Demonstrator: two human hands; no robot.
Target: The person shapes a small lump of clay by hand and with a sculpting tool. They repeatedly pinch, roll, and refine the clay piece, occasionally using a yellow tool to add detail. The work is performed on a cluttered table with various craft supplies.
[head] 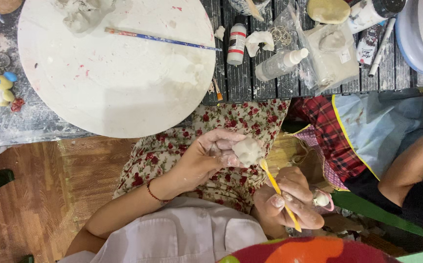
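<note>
Clay lump (pixel 247 150) is up off the desk (pixel 250 83), pinched in the left hand (pixel 206 158) over the lap, fingers curled round it. Right hand (pixel 289 199) is closed on a thin yellow modelling tool (pixel 277 187), with the tip touching the underside of the lump. If you ask me, doing this bit well means light strokes, turning the clay with the left rather than twisting the tool, and keeping the grip soft so the shape doesn't squash. Round white board (pixel 119 68) sits on the desk with a paintbrush (pixel 160 39) across it and a glue bottle (pixel 237 43) just beside.
</note>
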